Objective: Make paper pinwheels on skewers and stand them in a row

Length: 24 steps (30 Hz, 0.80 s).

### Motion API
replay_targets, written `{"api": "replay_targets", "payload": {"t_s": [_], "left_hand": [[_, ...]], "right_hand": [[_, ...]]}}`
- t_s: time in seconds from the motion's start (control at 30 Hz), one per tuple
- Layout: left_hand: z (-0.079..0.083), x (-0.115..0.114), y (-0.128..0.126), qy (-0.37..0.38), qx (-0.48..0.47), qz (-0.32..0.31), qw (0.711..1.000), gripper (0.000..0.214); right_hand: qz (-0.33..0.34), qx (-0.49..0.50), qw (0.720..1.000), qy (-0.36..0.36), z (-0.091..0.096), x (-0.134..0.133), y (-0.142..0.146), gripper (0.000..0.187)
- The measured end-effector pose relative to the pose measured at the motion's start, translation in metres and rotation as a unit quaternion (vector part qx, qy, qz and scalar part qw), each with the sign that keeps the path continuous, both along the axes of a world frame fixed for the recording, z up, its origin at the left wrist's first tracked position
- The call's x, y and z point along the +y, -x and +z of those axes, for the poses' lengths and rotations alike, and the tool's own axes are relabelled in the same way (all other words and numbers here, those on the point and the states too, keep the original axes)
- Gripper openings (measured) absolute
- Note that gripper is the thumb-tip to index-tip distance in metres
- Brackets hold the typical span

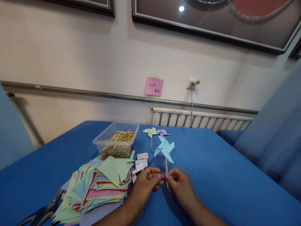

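Observation:
A light blue paper pinwheel (164,149) stands upright on a thin wooden stick above the blue table (211,175). My right hand (180,185) pinches the stick near its lower end, fingers closed round it. My left hand (145,182) is closed too, its fingertips touching the stick from the left. A stack of coloured folded paper pieces (98,188) lies just left of my left hand.
A clear plastic box of wooden sticks (117,141) sits behind the paper stack. A green pinwheel (150,132) and a purple pinwheel (162,132) lie at the back. Small white packets (141,161) lie near the box. Scissors (44,213) rest at the front left.

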State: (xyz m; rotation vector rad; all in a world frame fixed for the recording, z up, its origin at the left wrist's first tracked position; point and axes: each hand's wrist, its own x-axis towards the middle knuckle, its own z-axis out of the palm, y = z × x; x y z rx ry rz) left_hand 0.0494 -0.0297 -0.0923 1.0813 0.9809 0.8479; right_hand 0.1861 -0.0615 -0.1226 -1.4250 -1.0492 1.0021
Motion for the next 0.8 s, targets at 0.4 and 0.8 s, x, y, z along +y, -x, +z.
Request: {"api": "replay_targets", "payload": {"t_s": [0.4,0.8], "left_hand": [[-0.014,0.000,-0.004,-0.043,0.028,-0.072,0.996,0.014],[-0.021,0.001,-0.006,-0.044,0.047,-0.106,0.992,0.013]], "right_hand": [[-0.100,-0.159,0.966,0.177,-0.001,0.137,-0.087,0.028],[-0.114,-0.305,0.923,0.204,-0.007,0.182,-0.109,0.028]]}}
